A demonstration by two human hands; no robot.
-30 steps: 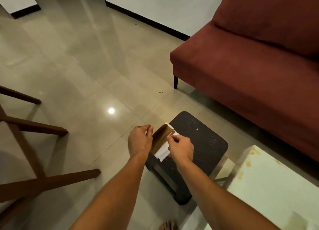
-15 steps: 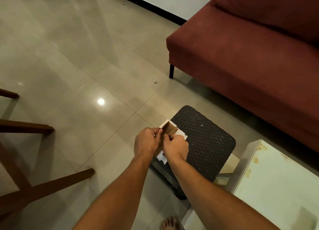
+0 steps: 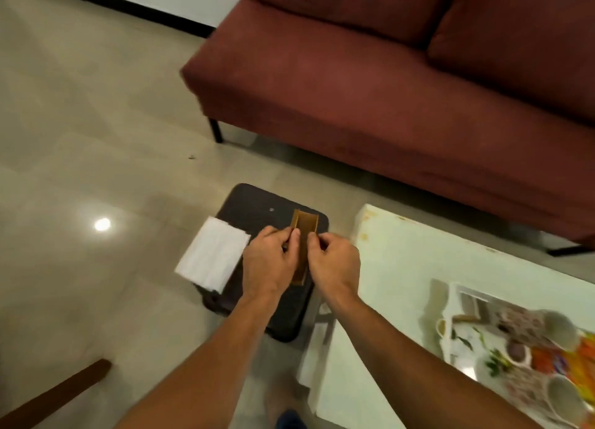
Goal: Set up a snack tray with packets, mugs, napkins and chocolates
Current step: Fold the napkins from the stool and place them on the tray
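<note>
A glossy beige tile floor [image 3: 96, 123] fills the scene, with a dark red sofa [image 3: 370, 90] along the far side. The landmark is a dark woven stool [image 3: 257, 203] standing on the floor in front of the sofa. Above the stool's top, the left hand [image 3: 269, 261] and right hand [image 3: 335, 264] hold a small brown wooden napkin holder [image 3: 304, 227], an open-topped trough; each hand's fingers are pinched together on one long side wall, and nothing shows inside it. A stack of white napkins [image 3: 212, 256] lies on the stool's left edge, overhanging toward the floor, just beside the left hand. Right of the stool stands a pale white table [image 3: 402, 267], its near corner stained. On the table, well right of the stool, sits a white tray [image 3: 450, 325] holding mugs [image 3: 560, 330] and bright orange snack packets [image 3: 576, 358]; motion blur hides finer detail. A brown wooden furniture leg [image 3: 58, 393] crosses the floor at near left of the stool.
</note>
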